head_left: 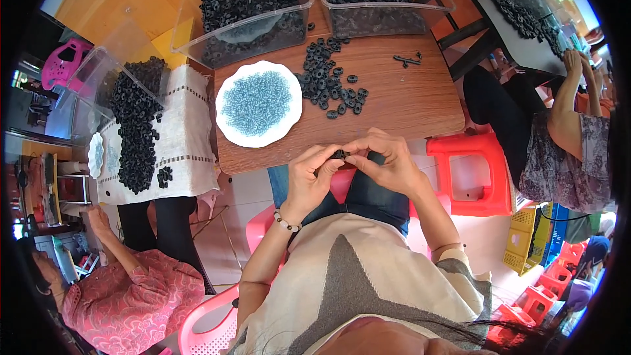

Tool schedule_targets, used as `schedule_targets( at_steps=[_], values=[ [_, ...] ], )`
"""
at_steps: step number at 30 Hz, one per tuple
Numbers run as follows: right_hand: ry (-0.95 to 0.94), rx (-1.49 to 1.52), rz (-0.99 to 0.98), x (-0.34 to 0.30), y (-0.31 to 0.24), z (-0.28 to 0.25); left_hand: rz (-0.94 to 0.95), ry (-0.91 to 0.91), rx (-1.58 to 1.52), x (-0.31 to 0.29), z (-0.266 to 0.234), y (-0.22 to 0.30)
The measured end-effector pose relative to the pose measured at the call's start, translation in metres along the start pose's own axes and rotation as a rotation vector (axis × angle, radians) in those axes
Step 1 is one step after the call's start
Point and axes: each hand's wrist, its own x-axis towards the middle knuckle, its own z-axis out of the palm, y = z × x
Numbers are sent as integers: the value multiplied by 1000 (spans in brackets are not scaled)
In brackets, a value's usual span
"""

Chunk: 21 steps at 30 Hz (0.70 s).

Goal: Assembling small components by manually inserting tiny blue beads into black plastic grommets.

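My left hand (309,177) and my right hand (389,163) meet over my lap, just off the near edge of the brown table (407,102). Between their fingertips is a small black oval part (340,154), mostly covered by the fingers. Both thumbs press toward it. On the table beyond lies a loose heap of black oval parts with holes (320,72), thinning out toward me. To its left is a white scalloped plate (221,121) holding a mound of small translucent bluish pieces (257,102).
Two clear bins, one left (246,43) and one right (388,8), hold more black parts at the back. Short dark rods (407,60) lie at the table's right. People work at tables on both sides. A red stool (470,174) stands to my right.
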Motion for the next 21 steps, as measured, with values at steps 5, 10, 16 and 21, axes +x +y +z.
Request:
schedule_targets(
  at_steps=[5,10,16,21],
  values=[
    [46,-193,-168,1,1,-4,34,-27,-30,-1,2,-4],
    [105,168,155,-7,1,2,43,-6,-10,0,1,1],
    [59,476,336,-8,-5,6,67,18,3,-1,3,4],
    [18,290,343,-10,-6,3,101,30,31,-2,5,6]
  ],
)
